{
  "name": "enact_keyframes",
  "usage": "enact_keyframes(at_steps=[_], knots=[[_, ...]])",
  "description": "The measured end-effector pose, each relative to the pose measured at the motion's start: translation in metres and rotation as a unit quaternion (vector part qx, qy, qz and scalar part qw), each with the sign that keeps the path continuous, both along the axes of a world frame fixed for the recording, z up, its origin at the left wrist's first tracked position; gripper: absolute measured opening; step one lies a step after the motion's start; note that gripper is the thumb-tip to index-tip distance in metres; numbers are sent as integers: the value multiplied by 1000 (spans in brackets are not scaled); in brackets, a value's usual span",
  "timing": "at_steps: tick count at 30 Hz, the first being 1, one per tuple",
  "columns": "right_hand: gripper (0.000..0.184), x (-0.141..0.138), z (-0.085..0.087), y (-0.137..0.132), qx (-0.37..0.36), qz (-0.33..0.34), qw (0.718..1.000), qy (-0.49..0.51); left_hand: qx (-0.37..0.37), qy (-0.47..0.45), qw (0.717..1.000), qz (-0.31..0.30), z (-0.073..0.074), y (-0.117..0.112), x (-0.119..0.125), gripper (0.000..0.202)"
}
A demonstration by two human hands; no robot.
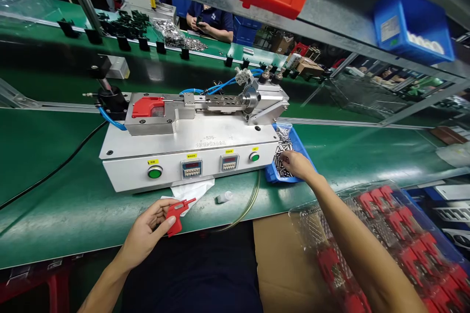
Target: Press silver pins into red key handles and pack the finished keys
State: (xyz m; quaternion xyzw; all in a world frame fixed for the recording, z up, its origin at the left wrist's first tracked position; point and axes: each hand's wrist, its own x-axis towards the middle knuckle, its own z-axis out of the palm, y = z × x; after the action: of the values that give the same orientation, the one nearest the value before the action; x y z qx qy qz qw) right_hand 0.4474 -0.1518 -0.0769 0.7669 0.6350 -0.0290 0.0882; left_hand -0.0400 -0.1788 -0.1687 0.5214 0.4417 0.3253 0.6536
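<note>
My left hand [149,227] grips a small red plastic part [176,215] at the near edge of the green bench. My right hand [296,164] reaches into a blue tray [301,149] of small metal pins [282,149], its fingers curled down among them; what they pinch is hidden. Between the hands stands a grey press machine [191,149] with two green buttons and two counters. Another red part [147,106] sits in the fixture on top of the machine.
A clear blister tray of red parts [396,234] lies at my right over a cardboard box [282,264]. White paper [193,189] and a small vial [223,197] lie before the machine. A black cable [55,168] crosses the left. A co-worker sits across the far belt [211,22]. Red and blue bins [411,22] hang overhead.
</note>
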Motion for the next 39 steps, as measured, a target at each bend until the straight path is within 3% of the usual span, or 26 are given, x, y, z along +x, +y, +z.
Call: enact_keyframes(at_steps=[12, 19, 25, 28, 34, 39], knots=[[14, -9, 7, -13, 79, 16, 992, 94, 9, 12, 1000, -3, -1, 0, 1, 42], [11, -26, 15, -18, 122, 42, 975, 180, 10, 8, 1000, -4, -1, -1, 1, 42], [6, -36, 17, -19, 131, 24, 956, 261, 6, 2, 1000, -5, -2, -1, 1, 41], [13, -37, 17, -18, 129, -2, 940, 315, 5, 0, 1000, -3, -2, -1, 1, 41], [46, -30, 14, -14, 122, -57, 894, 428, 11, 0, 1000, 0, -1, 0, 2, 41], [52, -29, 9, -12, 116, -83, 867, 478, 8, 6, 1000, -6, 0, -1, 2, 42]])
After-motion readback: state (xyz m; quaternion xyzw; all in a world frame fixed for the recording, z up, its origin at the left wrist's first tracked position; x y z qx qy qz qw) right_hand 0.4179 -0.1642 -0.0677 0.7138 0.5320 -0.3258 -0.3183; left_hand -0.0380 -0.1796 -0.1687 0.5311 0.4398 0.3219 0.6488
